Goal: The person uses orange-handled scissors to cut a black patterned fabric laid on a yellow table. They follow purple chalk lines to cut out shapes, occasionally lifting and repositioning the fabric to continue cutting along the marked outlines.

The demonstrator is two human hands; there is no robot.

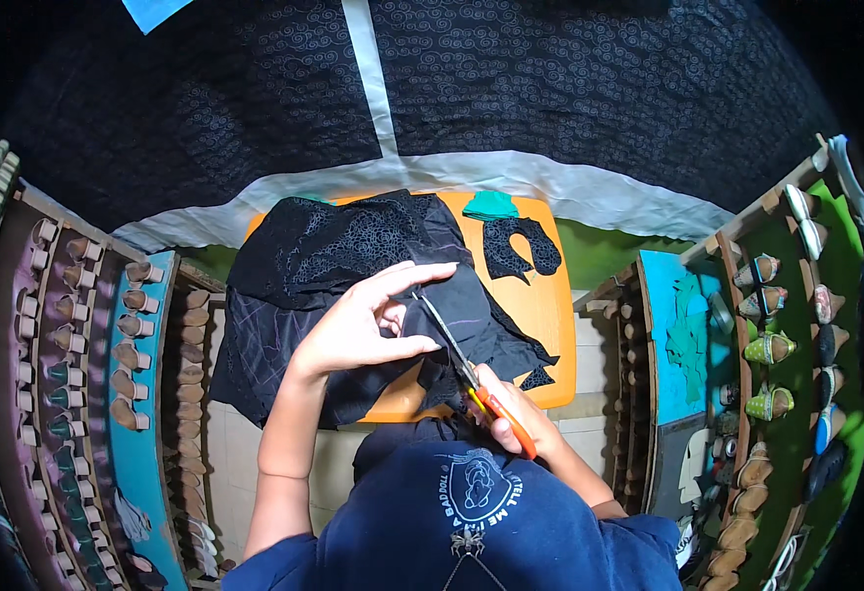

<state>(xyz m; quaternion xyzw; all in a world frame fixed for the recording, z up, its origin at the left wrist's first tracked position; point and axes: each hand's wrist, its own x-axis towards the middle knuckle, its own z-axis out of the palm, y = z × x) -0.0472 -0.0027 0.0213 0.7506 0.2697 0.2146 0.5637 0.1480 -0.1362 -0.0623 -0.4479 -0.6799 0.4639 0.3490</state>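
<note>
A large heap of black fabric [276,330], partly patterned like lace and marked with thin pale lines, covers much of an orange table [555,315]. My left hand [361,320] grips a fold of this black fabric, its index finger and thumb reaching along the piece on either side of the blades. In my right hand [516,399] is a pair of scissors [521,433] with orange handles. Their blades point up and left, over the fabric beside my left fingers. Whether the blades are parted is hard to make out.
Horseshoe-shaped black lace pieces [507,258] and a folded green cloth [491,205] lie at the table's far right. Racks of shoe lasts [132,330] stand on the left, with shoes and more lasts [772,350] on the right. A dark patterned curtain [550,89] hangs behind.
</note>
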